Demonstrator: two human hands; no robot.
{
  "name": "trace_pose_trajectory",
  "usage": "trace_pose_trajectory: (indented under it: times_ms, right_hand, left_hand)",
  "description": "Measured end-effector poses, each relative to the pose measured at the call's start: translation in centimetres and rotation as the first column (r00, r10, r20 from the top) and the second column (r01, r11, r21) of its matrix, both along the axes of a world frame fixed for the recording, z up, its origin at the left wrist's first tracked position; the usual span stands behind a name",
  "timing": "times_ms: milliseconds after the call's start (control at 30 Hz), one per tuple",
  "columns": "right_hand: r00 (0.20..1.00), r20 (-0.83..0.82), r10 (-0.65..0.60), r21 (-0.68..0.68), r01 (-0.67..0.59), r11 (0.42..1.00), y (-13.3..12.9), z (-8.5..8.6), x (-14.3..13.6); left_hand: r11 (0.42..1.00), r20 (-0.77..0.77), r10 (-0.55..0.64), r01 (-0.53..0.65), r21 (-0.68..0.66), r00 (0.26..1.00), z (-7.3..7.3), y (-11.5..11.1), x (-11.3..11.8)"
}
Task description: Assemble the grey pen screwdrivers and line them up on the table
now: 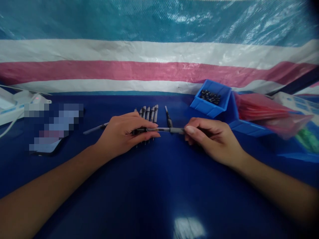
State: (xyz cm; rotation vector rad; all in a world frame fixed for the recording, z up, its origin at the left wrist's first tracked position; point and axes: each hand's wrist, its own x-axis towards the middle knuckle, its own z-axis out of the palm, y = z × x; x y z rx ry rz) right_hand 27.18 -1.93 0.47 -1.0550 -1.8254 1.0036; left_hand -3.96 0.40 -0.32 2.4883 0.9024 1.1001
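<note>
My left hand (127, 131) is closed on a clear pen barrel (163, 129) held level above the blue table. At the barrel's right end sits a grey pen cap (176, 130), pinched between the thumb and fingers of my right hand (208, 137). Several clear pens (152, 114) lie side by side behind and under my left hand, partly hidden by it. A dark pen part with a pale tip (167, 114) lies just behind the grey cap. Left of my left hand a thin pale stick (96, 128) pokes out.
A blue bin (210, 108) with small black parts stands at the back right. Beside it, red plastic bags (264, 108) lie over another blue bin (246, 128). A phone (56, 129) and a white power strip (15, 104) are on the left. Striped sheeting (149, 71) hangs behind the table (134, 196).
</note>
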Motion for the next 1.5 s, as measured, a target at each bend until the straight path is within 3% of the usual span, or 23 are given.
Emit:
trace_pose_trajectory:
  times_ms: [100,267,467,567,667,800,900,1033,1267,1500]
  right_hand:
    - [0.993,0.110,0.038,0.086,-0.047,0.995,0.0,0.0,0.2]
    - [0.996,0.088,0.033,0.143,-0.046,0.989,0.0,-0.9,0.9]
    - [0.973,0.224,0.057,0.307,-0.126,0.943,0.0,-0.5,0.8]
    - [0.969,0.242,0.054,0.325,-0.134,0.936,-0.1,-0.1,0.5]
    - [0.970,0.236,0.063,0.309,-0.136,0.941,-0.1,-0.1,0.5]
    - [0.984,0.178,0.029,0.185,-0.062,0.981,-0.2,-0.6,0.8]
    - [0.987,0.158,-0.011,0.133,-0.010,0.991,-0.1,-0.9,1.0]
    - [0.988,0.154,-0.007,0.114,-0.011,0.993,0.0,-1.1,0.9]
    - [0.992,0.125,-0.023,0.080,0.013,0.997,-0.1,-1.0,0.9]
    - [0.998,0.053,-0.022,0.062,0.019,0.998,-0.3,-0.8,0.6]
  left_hand:
    - [0.999,0.032,-0.044,0.044,0.018,0.999,0.0,0.2,0.0]
    - [1.000,0.059,-0.022,0.022,0.013,0.998,0.0,0.4,-0.1]
    - [0.999,0.093,-0.039,0.039,0.000,0.995,-0.1,0.3,0.0]
    - [0.999,0.124,-0.011,0.016,-0.041,0.992,0.0,0.1,0.2]
    - [0.985,0.216,0.080,-0.045,-0.165,0.973,0.1,0.1,0.2]
    - [0.903,0.487,0.274,-0.047,-0.427,0.829,-0.3,1.2,-0.1]
    - [0.869,0.663,0.299,0.091,-0.486,0.686,-0.8,2.4,-0.4]
    - [0.811,0.743,0.342,0.219,-0.543,0.575,-0.6,3.1,-0.5]
    - [0.713,0.745,0.476,0.290,-0.638,0.467,0.8,2.8,-0.4]
    - [0.623,0.723,0.505,0.381,-0.683,0.470,2.0,2.6,-0.7]
